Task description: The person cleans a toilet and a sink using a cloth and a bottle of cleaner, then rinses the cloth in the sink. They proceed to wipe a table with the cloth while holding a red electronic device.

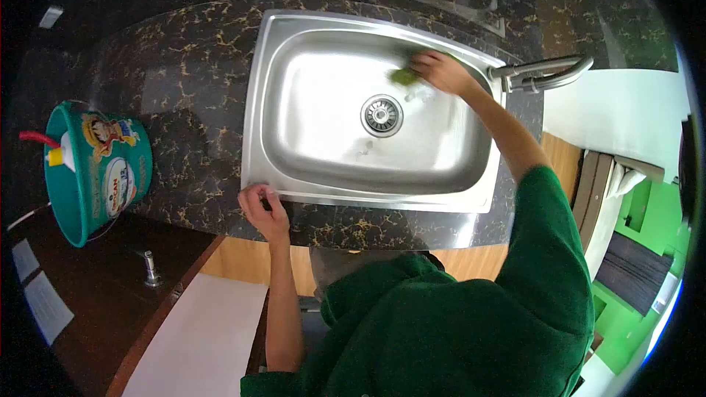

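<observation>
My right hand [440, 72] is inside the stainless steel sink [323, 132], near its back wall on the right. Its fingers are closed on a green scrubbing sponge [403, 76], which is blurred by motion and partly hidden under the hand. The sponge is above and to the right of the drain strainer [382, 115]. At the sink's front left corner, my left hand [263, 209] rests against the metal rim. Its fingers are loosely bent with the thumb apart, and nothing shows in them.
A curved faucet [544, 73] stands at the sink's right end. The dark marbled countertop [195, 125] surrounds the sink. On the left is a teal bucket [95, 169] holding a bottle with a yellow neck and red top [55, 154]. Below it, a brown cabinet door [95, 301] hangs open.
</observation>
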`<state>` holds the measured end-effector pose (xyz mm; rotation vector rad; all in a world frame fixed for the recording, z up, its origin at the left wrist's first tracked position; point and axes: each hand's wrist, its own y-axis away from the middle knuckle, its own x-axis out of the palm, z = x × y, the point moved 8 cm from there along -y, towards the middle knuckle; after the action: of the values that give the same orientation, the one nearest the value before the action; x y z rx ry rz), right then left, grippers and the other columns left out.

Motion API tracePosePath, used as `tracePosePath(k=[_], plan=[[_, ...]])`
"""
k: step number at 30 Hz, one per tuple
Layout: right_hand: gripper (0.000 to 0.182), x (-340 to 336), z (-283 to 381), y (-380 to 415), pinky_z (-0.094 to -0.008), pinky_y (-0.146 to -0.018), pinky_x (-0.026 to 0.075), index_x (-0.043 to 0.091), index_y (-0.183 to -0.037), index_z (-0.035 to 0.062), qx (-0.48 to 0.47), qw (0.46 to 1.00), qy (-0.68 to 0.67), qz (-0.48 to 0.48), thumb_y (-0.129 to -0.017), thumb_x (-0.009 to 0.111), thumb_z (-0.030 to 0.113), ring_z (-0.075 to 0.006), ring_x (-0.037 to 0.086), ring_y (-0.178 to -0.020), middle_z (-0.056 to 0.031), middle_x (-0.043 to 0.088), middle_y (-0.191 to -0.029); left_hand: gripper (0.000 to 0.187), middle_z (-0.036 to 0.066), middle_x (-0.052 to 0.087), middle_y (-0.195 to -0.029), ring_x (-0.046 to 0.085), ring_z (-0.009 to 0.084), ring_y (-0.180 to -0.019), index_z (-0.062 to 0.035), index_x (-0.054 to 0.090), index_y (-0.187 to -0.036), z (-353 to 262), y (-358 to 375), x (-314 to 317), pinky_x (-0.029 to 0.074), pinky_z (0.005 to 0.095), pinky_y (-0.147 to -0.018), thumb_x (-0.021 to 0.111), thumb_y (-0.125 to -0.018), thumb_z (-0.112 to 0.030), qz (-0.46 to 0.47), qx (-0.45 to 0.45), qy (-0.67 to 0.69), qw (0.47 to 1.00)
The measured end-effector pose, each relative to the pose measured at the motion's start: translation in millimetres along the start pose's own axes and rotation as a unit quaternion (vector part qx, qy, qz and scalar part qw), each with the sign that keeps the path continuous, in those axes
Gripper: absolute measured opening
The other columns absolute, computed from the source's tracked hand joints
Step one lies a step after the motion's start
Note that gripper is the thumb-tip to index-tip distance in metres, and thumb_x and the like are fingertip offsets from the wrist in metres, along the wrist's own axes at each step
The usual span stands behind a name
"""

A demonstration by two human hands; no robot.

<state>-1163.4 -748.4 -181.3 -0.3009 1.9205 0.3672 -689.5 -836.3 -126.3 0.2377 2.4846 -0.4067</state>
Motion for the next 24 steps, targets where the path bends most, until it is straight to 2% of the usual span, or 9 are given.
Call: tracePosePath(k=[4, 7, 9, 10, 14, 16, 18, 20, 24], plan=[[0.054, -22, 27, 130, -0.0399, -0.115, 0.03, 0.05, -0.14, 0.0148, 0.268, 0.941, -0.027, 0.206, -0.087, 0.059, 0.017, -0.0251, 0.043, -0.134, -0.0059, 0.044, -0.149, 0.014, 0.013, 0.052, -0.088, 0.05, 0.0298, -0.084, -0.0013, 0.056, -0.09, 0, 0, -2, 0.042, 0.0401, -0.076, 0.059, -0.09, -0.015, -0.002, -0.011, 0.019, 1.0], [0.062, 10, 43, 117, -0.0487, -0.114, 0.03, 0.037, -0.147, 0.0049, 0.493, 0.844, -0.21, 0.03, -0.089, 0.057, 0.014, -0.0381, 0.04, -0.134, -0.0207, 0.04, -0.149, 0.014, 0.013, 0.053, -0.086, 0.05, 0.0307, -0.084, -0.0023, 0.055, -0.089, -6, -1, -6, 0.042, 0.0408, -0.077, 0.059, -0.09, -0.015, -0.023, 0.013, 0.021, 0.999], [0.067, 34, 61, 66, -0.0504, -0.115, 0.028, 0.032, -0.148, -0.0006, 0.575, 0.801, -0.157, -0.063, -0.087, 0.057, 0.014, -0.0422, 0.037, -0.136, -0.0271, 0.037, -0.149, 0.016, 0.013, 0.051, -0.089, 0.05, 0.0273, -0.08, -0.0001, 0.056, -0.09, -6, 0, -6, 0.042, 0.0366, -0.071, 0.057, -0.093, -0.016, -0.017, 0.014, 0.019, 1.0], [0.07, 45, 62, 29, -0.0507, -0.116, 0.025, 0.031, -0.149, -0.0013, 0.633, 0.727, -0.249, -0.093, -0.086, 0.058, 0.016, -0.0425, 0.033, -0.139, -0.0288, 0.034, -0.15, 0.016, 0.013, 0.051, -0.089, 0.05, 0.0272, -0.079, -0.0001, 0.056, -0.09, -6, 1, -6, 0.042, 0.0367, -0.071, 0.056, -0.093, -0.016, -0.024, 0.032, 0.018, 0.999], [0.071, 37, 86, -156, -0.0423, -0.122, 0.003, 0.013, -0.15, -0.0113, 0.629, 0.539, -0.475, -0.297, -0.098, 0.045, 0.025, -0.0416, 0.008, -0.148, -0.0307, 0.01, -0.158, 0.019, 0.013, 0.051, -0.088, 0.049, 0.0275, -0.079, 0.0004, 0.056, -0.091, -7, 3, -7, 0.041, 0.0368, -0.072, 0.054, -0.095, -0.018, -0.017, 0.03, 0.024, 0.999], [0.068, -7, 104, -219, -0.042, -0.122, 0.007, 0.015, -0.15, -0.0088, 0.576, 0.52, -0.548, -0.312, -0.097, 0.046, 0.022, -0.0402, 0.012, -0.148, -0.0287, 0.016, -0.157, 0.021, 0.013, 0.051, -0.088, 0.049, 0.0281, -0.079, 0.0009, 0.056, -0.091, -4, 1, -7, 0.041, 0.0376, -0.072, 0.051, -0.096, -0.019, -0.017, 0.038, 0.021, 0.999], [0.058, -45, 131, -252, -0.0436, -0.117, 0.026, 0.027, -0.148, -0.0019, 0.482, 0.609, -0.539, -0.325, -0.095, 0.047, 0.009, -0.0436, 0.031, -0.14, -0.0294, 0.034, -0.149, 0.022, 0.014, 0.051, -0.088, 0.049, 0.0283, -0.08, 0.0007, 0.056, -0.091, -1, 2, -7, 0.041, 0.0383, -0.072, 0.05, -0.097, -0.02, -0.023, 0.036, 0.025, 0.999], [0.059, -61, 155, -246, -0.0408, -0.118, 0.026, 0.03, -0.15, 0.0055, 0.434, 0.58, -0.615, -0.312, -0.093, 0.044, 0.001, -0.0389, 0.033, -0.141, -0.025, 0.037, -0.15, 0.025, 0.014, 0.05, -0.088, 0.049, 0.0283, -0.08, 0.0005, 0.057, -0.091, 1, 3, -7, 0.04, 0.039, -0.072, 0.049, -0.098, -0.022, -0.026, 0.03, 0.036, 0.999], [0.057, -74, 248, -207, -0.0365, -0.118, 0.024, 0.034, -0.151, 0.0108, 0.297, 0.55, -0.777, -0.075, -0.096, 0.048, 0.005, -0.0299, 0.033, -0.143, -0.0183, 0.035, -0.154, 0.027, 0.013, 0.05, -0.088, 0.048, 0.028, -0.079, 0.0009, 0.057, -0.091, 1, -1, -6, 0.039, 0.0388, -0.072, 0.049, -0.099, -0.024, -0.025, 0.004, 0.028, 0.999]])
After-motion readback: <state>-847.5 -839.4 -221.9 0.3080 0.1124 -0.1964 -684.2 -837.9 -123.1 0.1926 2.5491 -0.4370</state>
